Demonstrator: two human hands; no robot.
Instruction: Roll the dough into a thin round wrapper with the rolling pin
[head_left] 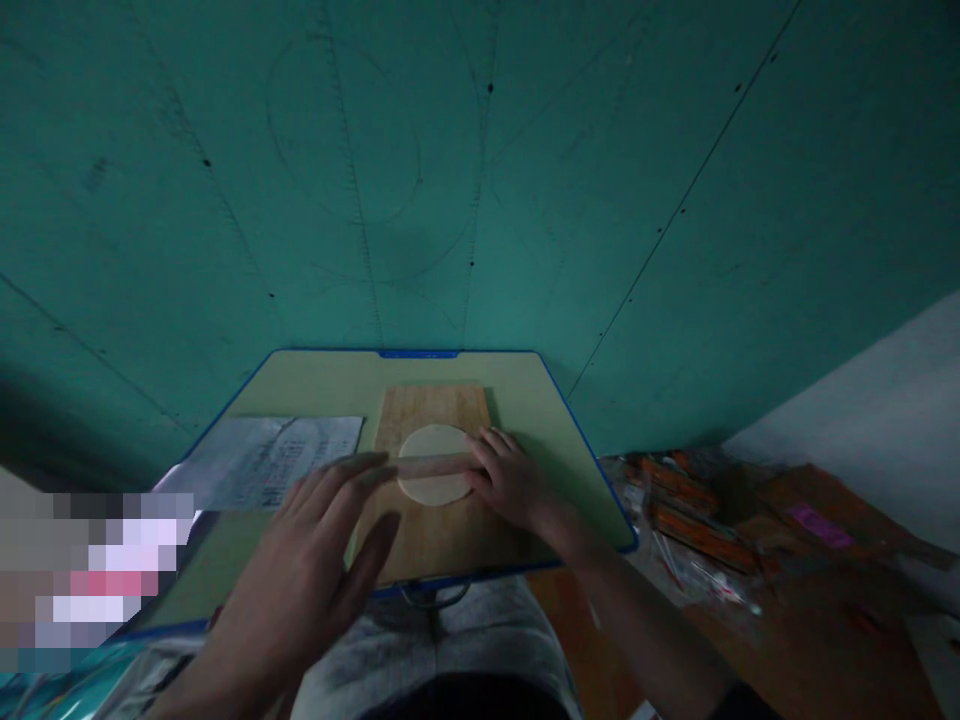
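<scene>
- A creased, written-on sheet of paper (pixel 259 455) lies along the tabletop's left edge, left of the wooden board (pixel 433 403).
- The left hand (pixel 319 530) hides part of the sheet and the board's left side; its fingers are nearly straight, thumb spread wide, fingertips at the rolling pin's left end without wrapping it.
- The right hand (pixel 514 475) has its fingers bent around the pin's right end, thumb on the near side, covering the dough's right rim.
- The dough (pixel 436 440) is a thin, pale, roughly round sheet lying flat on the board, between its far and near edges.
- The rolling pin (pixel 435 465) is slim and light wood, lying crosswise over the dough.
- The tabletop (pixel 337 375) is pale green with a blue rim; the board reaches its near edge, where a metal handle (pixel 436 598) sits.
- Behind its far edge rises a green wall (pixel 562 200) with pencil marks; beyond the right edge are cardboard boxes (pixel 810 515) and clear plastic wrapping (pixel 709 575).
</scene>
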